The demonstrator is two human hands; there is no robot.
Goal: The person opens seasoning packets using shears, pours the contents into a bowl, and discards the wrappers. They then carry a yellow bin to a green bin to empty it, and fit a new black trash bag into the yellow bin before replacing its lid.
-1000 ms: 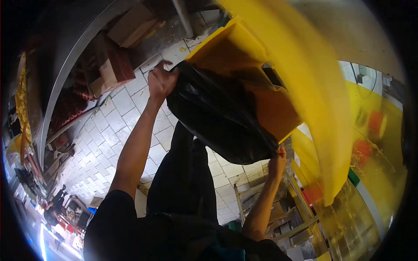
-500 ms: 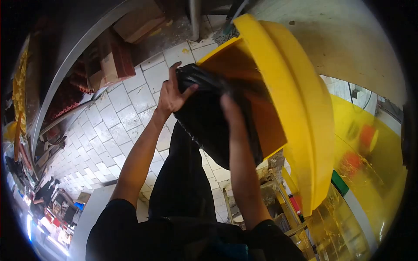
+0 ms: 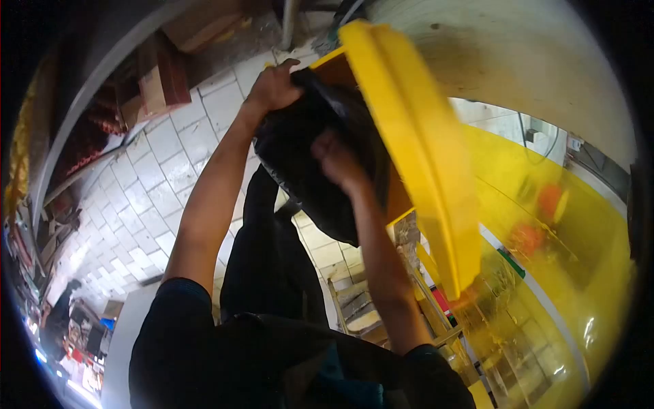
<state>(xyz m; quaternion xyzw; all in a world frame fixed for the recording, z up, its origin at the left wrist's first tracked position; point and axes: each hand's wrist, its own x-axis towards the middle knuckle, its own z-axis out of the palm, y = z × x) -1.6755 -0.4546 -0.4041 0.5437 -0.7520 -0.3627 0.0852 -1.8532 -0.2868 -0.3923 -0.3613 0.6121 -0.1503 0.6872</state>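
A black plastic bag hangs in front of me, bunched and partly inside the mouth of a yellow plastic bin. My left hand grips the bag's upper edge, fingers closed over it near the bin's rim. Against the dark middle of the bag is my right hand, curled closed on the plastic and slightly blurred. The bag covers part of the bin's orange-brown inside.
White tiles cover the floor. Cardboard boxes stand at upper left. A metal pole rises behind the bin. A transparent yellow panel stands at right, with a wooden frame below. Another person is far off at lower left.
My right hand has moved left across the bag, away from its right edge. My left hand has closed from a spread grip and moved slightly up. The whole view has shifted.
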